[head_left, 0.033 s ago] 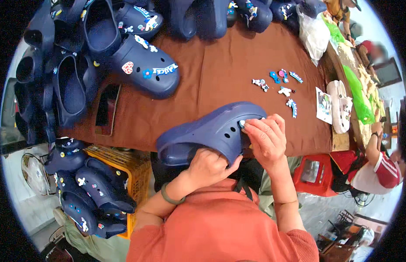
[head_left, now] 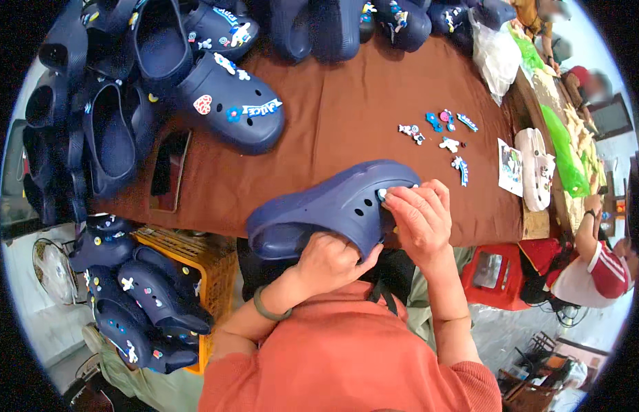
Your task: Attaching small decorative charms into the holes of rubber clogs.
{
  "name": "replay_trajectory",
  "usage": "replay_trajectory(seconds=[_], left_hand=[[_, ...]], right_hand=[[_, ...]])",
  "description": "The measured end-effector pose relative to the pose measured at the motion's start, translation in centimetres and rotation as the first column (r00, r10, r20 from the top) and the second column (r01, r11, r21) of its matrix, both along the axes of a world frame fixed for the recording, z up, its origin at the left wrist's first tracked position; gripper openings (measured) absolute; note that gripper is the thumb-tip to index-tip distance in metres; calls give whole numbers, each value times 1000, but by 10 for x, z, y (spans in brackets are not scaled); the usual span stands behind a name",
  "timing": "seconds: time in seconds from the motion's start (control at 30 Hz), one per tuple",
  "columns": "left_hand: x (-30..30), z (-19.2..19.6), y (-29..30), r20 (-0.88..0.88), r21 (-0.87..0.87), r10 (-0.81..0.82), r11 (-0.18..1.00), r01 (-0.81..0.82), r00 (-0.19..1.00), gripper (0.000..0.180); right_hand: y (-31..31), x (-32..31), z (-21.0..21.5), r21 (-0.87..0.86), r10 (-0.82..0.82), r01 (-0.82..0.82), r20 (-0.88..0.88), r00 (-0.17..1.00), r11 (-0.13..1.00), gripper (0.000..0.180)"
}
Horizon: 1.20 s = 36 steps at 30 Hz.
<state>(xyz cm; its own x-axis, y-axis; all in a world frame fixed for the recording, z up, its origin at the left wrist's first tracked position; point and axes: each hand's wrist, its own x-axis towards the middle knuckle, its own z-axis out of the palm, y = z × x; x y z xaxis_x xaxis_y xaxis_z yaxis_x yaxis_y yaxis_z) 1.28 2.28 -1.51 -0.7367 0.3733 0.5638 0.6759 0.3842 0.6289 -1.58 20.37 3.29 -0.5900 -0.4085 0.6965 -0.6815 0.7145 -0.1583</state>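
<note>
A navy clog [head_left: 319, 199] is tilted on its side at the table's front edge. My left hand [head_left: 329, 261] grips it, the fingers reaching into its opening and the thumb along its lower rim. At the toe part, my right hand [head_left: 422, 213] pinches a small light-coloured shoe charm [head_left: 382, 195] against the clog, beside two bare holes. My fingers cover most of that charm. Beyond my right hand lie several loose charms, among them a white figure charm [head_left: 449, 144], a blue-and-white banner charm [head_left: 462, 170] and a pink round one [head_left: 446, 119].
A decorated navy clog [head_left: 230, 103] rests left of centre, near a dark phone [head_left: 169, 172]. More clogs crowd the left and back. On the right are a printed card [head_left: 509, 167], a white clog [head_left: 534, 172] and another person's arm [head_left: 588, 233]. A yellow crate [head_left: 220, 275] stands lower left.
</note>
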Motion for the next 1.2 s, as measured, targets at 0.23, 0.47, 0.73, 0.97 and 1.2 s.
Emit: replay_trajectory(seconds=[0.23,0.47,0.73,0.97,1.2], left_hand=[[-1,-6,-1,-41,-2,-2,1000,2,999,22],[-1,-8,1,-66,9,8,1000,-7,998,22],[-1,-6,-1,-75,-29,-32,999,30,997,20],[-9,-1,1,-54,22,-23,999,24,998,19],[-9,4,-2,114,-84,-21,996,31,993,17]], right_hand=[[-9,5,12,206,-69,46,103,992,977,26],[-9,-2,31,283,-51,-5,191,980,959,22],[0,-16,30,444,181,-261,215,960,857,20],[5,-12,21,376,117,-186,197,973,908,34],[5,-13,8,335,27,-57,93,995,940,27]])
